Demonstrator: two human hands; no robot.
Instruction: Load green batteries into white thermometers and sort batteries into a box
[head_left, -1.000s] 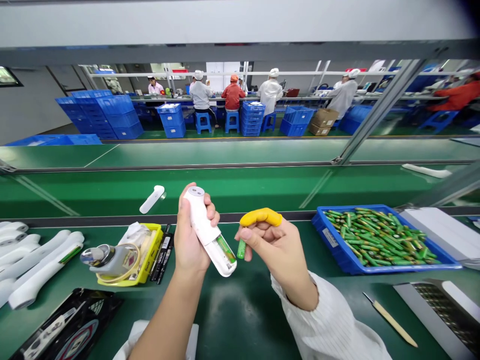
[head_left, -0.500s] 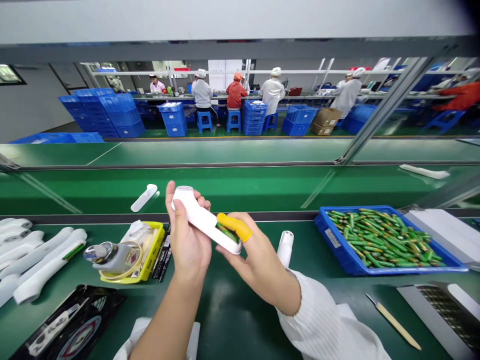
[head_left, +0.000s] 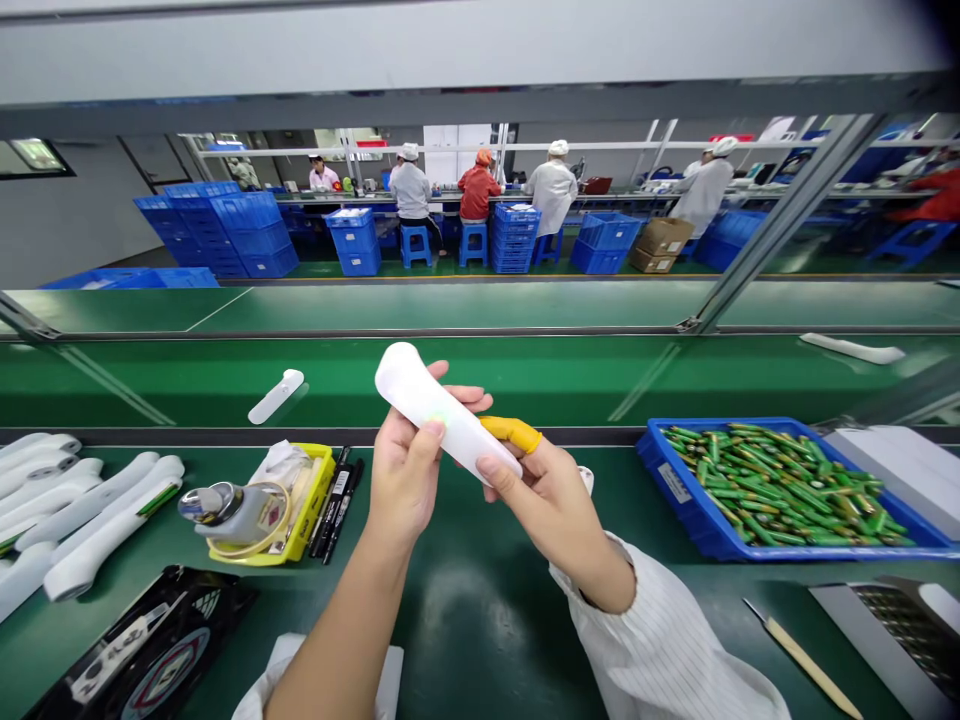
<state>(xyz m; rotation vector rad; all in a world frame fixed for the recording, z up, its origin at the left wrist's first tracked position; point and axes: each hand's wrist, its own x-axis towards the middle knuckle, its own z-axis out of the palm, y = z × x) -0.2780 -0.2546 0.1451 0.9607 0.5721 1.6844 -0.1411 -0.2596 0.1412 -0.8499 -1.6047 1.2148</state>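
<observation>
A white handheld device (head_left: 427, 395) with a rounded, bent head is held up slantwise over the bench, its smooth face towards me. A faint greenish glow shows on it by my left thumb. My left hand (head_left: 409, 470) is closed round its middle, thumb on the smooth face, fingers behind. With a yellow finger cot on one finger, my right hand (head_left: 544, 490) grips the lower end between thumb and fingers. The device's far side is hidden. Behind my right wrist, a white part (head_left: 586, 480) on the bench is mostly covered.
A blue tray (head_left: 679, 505) full of green cylindrical cells stands right. A wooden-handled tool (head_left: 802, 655) lies in front of it. At left are several white housings (head_left: 112, 530), a yellow basket (head_left: 319, 500) with a bottle, and black markers (head_left: 334, 510). A white piece (head_left: 276, 397) rests on the green belt.
The device has been turned over: its open side with the green cell inside faced me, now the smooth face does. Both hands have shifted slightly right, still holding it.
</observation>
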